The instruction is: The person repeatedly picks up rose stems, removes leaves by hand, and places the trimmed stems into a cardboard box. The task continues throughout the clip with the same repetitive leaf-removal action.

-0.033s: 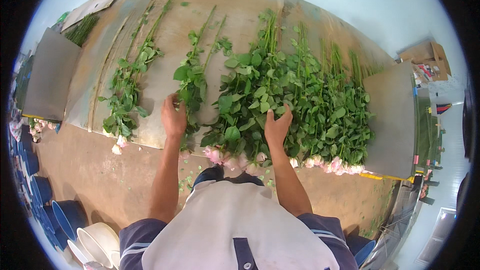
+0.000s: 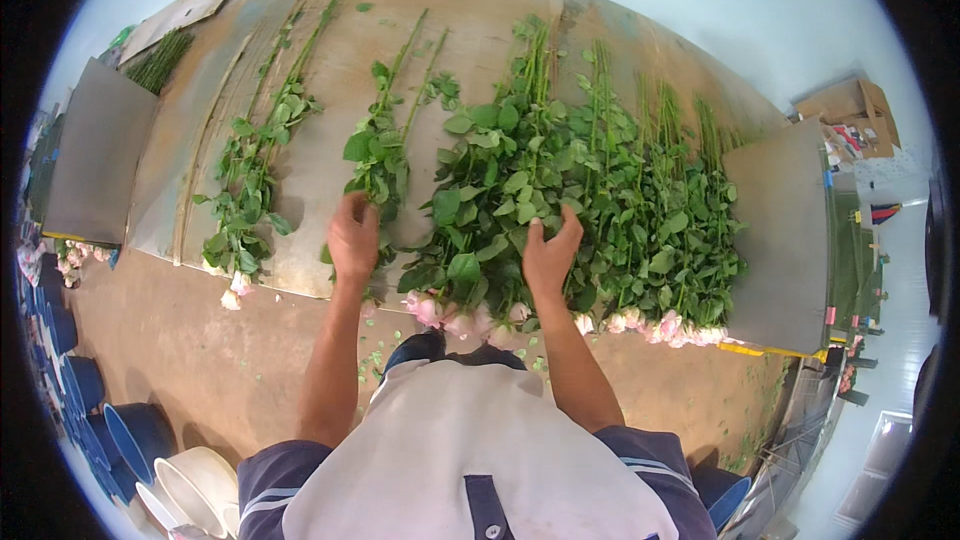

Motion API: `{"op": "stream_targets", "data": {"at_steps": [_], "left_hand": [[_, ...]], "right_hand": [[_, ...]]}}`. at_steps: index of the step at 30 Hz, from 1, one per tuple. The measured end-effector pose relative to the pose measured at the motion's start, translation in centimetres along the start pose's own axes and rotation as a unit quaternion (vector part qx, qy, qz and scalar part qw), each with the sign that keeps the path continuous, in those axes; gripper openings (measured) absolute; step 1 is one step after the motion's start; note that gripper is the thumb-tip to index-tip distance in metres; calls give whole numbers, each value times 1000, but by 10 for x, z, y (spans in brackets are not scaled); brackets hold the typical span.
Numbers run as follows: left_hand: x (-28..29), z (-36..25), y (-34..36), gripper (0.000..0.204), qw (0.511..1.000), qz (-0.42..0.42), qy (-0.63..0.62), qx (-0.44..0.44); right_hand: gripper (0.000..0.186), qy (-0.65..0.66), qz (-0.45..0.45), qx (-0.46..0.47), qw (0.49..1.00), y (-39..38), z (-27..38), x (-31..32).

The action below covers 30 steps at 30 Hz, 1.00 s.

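Note:
Pink roses with long leafy stems lie across the table, their heads hanging over the near edge. My left hand (image 2: 353,240) is at a small group of roses (image 2: 378,145) left of the middle, fingers curled around their leafy stems; the leaves partly hide the fingertips. My right hand (image 2: 552,252) rests over the leaves of a thick bunch of roses (image 2: 490,180), thumb and forefinger apart with nothing held between them. Pale pink rose heads (image 2: 425,309) show between my forearms. Further left lies another small group of roses (image 2: 250,190).
More roses (image 2: 670,240) lie densely to the right, up to a grey upright panel (image 2: 780,240). A similar panel (image 2: 100,155) stands at the left end of the table (image 2: 330,70). Blue buckets (image 2: 135,435) and white tubs (image 2: 195,485) stand on the floor, lower left. A cardboard box (image 2: 850,110) is at far right.
My left hand has moved slightly right, from beside the small group of roses onto its leafy stems, and its fingers have curled in. The right hand has barely shifted.

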<state>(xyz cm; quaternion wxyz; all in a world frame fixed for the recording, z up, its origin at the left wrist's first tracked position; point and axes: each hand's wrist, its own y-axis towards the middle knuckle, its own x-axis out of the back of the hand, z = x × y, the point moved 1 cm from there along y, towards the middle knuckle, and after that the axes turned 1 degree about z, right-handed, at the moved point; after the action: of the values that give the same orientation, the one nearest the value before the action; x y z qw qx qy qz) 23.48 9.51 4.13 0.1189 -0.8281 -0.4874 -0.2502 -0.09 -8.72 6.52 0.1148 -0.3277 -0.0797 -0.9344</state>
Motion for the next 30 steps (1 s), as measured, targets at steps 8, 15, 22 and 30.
{"op": "stream_targets", "data": {"at_steps": [8, 15, 22, 30], "left_hand": [[-90, -42, -70, 41, 952, 177, 243, -60], [-58, -13, -37, 33, 826, 366, -387, 186], [-57, -39, -45, 42, 899, 372, -207, 104], [-64, -35, -35, 18, 900, 346, -240, 113]], "right_hand": [[46, -38, 85, 113, 989, -21, -5, -26], [46, 81, 141, -110, 981, 6, -41, -22], [36, -33, 9, 242, 970, -6, 24, -9], [17, -93, 142, 186, 968, -3, 12, -21]]}}
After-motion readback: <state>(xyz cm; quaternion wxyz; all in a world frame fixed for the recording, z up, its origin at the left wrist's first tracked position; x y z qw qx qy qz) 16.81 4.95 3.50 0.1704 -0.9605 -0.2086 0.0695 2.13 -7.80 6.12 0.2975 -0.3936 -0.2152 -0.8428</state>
